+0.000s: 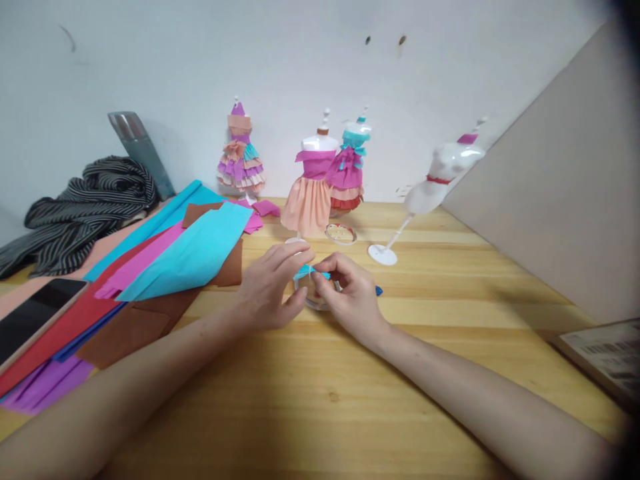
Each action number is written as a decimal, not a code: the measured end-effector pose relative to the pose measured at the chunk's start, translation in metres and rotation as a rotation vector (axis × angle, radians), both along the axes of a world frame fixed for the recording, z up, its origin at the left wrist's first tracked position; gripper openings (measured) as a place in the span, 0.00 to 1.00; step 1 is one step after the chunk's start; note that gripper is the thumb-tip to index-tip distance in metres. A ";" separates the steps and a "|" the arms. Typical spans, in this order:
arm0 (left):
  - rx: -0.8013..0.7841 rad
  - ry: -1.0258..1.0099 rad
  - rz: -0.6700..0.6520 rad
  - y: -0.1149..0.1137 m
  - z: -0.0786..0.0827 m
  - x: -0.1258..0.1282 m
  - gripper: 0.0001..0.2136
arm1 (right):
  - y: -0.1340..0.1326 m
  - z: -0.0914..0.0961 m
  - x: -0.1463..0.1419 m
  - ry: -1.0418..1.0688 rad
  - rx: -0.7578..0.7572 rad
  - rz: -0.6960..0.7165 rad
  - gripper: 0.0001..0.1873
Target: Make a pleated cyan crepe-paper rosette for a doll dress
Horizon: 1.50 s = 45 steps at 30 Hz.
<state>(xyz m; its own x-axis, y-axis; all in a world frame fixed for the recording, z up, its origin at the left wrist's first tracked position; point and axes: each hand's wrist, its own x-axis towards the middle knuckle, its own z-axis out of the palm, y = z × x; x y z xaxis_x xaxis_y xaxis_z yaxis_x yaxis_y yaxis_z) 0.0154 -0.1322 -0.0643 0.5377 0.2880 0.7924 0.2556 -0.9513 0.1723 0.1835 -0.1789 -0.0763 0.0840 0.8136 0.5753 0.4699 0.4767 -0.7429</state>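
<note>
Between the thumb and fingers of my right hand (353, 297) is a small turquoise crepe paper bow (304, 271), gathered at its middle with a pale tie. My left hand (275, 283) is beside the bow with its fingers stretched out and the thumb apart; whether its fingertips touch the paper I cannot tell. Below both hands lies a clear round roll or ring (317, 307), partly covered by them. Just beyond my fingers stands a mini dress form (309, 200) in a magenta top and peach skirt.
Two more dressed forms, one ruffled (240, 150) and one turquoise and magenta (350, 163), stand by the wall. A bare white form (435, 177) leans at right. Coloured crepe paper (185, 257), a phone (37, 317), striped cloth (95, 200) and a bottle (140, 153) occupy the left.
</note>
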 end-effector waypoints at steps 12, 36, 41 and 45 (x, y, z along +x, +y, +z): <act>0.099 0.075 0.169 0.003 -0.007 0.003 0.09 | -0.001 -0.001 -0.002 -0.035 0.020 0.018 0.04; -0.048 0.152 0.197 0.001 -0.008 0.001 0.02 | -0.002 0.002 -0.002 -0.120 0.067 0.028 0.05; -0.065 0.145 0.210 0.001 -0.009 0.001 0.02 | -0.002 0.001 -0.002 -0.106 0.047 0.032 0.04; -0.059 0.144 0.236 0.000 -0.010 0.002 0.03 | -0.002 0.003 -0.002 -0.120 0.057 0.033 0.04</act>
<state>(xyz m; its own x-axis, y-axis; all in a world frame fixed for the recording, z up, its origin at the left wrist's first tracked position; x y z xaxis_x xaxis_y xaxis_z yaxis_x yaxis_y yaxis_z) 0.0171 -0.1322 -0.0741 0.5561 0.4618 0.6911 0.4950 -0.8519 0.1710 0.1814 -0.1812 -0.0735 -0.0143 0.7807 0.6248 0.5375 0.5329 -0.6535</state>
